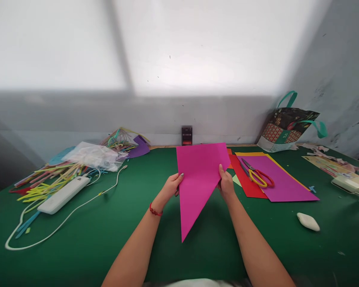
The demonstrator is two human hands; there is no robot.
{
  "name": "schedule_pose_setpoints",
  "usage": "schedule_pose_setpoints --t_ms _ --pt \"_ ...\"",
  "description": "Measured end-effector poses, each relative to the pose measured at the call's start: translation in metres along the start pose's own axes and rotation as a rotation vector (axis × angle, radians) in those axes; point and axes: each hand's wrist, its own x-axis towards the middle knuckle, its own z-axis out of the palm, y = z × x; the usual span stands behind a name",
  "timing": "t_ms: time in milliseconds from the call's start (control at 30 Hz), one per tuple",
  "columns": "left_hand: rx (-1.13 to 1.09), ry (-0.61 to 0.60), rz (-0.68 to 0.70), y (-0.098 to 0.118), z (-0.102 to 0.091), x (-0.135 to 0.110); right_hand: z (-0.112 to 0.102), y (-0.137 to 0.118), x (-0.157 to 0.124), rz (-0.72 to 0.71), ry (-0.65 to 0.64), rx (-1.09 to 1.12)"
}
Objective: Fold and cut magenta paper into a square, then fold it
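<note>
A magenta sheet of paper (pixel 197 179), folded into a long triangle with its point toward me, is held up above the green table (pixel 107 235). My left hand (pixel 171 187) pinches its left edge, a red cord round the wrist. Along the right edge my right hand (pixel 225 184) grips it, thumb on top. Both hands are closed on the sheet.
Right of the hands lie purple (pixel 283 183), red and yellow sheets with yellow-handled scissors (pixel 259 176) on top. A white eraser-like lump (pixel 308 221) lies nearer. At left are a white power bank (pixel 64 194) with cable, coloured strips and a plastic bag. A patterned bag (pixel 287 127) leans in the back right corner.
</note>
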Motion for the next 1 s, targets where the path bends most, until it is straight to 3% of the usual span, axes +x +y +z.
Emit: schedule_pose_setpoints --t_ms 133,200,300,367,433,533,667,867,1000 --pt "-0.033 -0.026 -0.056 0.003 -0.011 -0.002 -0.011 -0.001 0.006 -0.037 -0.034 -0.029" --pt "-0.064 -0.034 -0.091 0.004 -0.017 -0.002 -0.017 -0.001 0.01 -0.005 -0.141 -0.055" --pt "-0.183 0.05 -0.081 0.004 -0.024 0.0 -0.022 -0.001 0.015 0.051 -0.266 -0.036" --pt "-0.279 0.131 -0.03 0.003 -0.024 0.002 -0.023 -0.002 0.017 0.042 -0.21 0.054" --pt "-0.339 0.158 0.026 0.0 -0.019 0.005 -0.021 -0.002 0.019 0.016 -0.111 0.168" --pt "-0.342 0.043 0.049 -0.006 -0.003 0.007 -0.013 0.002 0.018 0.028 -0.052 0.248" --pt "-0.332 -0.018 0.03 -0.017 0.02 0.007 0.007 0.018 0.007 0.136 -0.213 0.112" --pt "-0.423 0.173 -0.043 -0.021 0.023 0.009 0.03 0.036 -0.012 0.162 -0.479 -0.032" --pt "-0.454 0.34 -0.105 -0.02 0.015 0.011 0.028 0.032 -0.01 0.145 -0.428 -0.095"
